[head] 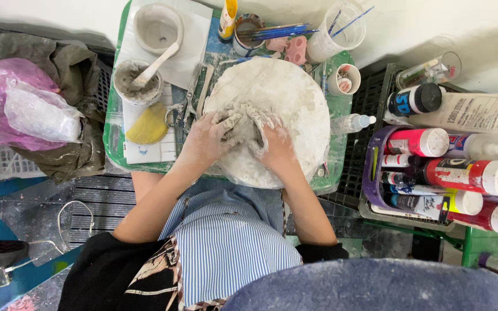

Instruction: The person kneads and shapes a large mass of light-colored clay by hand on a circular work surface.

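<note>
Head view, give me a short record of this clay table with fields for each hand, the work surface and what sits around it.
left hand: left hand pressing the grey clay lump
right hand: right hand on the same lump, clay-smeared
surface: round white board on a green tray
left of board: cup of slip with a spatula, yellow sponge
behind: blue brushes, clear cup
right: paint bottles in a crate

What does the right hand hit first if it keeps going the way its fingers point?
The right hand points up-left in the picture, and its fingers are already sunk in the grey clay lump on the round white board. So the clay comes first, probably the left hand just beyond; depth is unclear.
</note>
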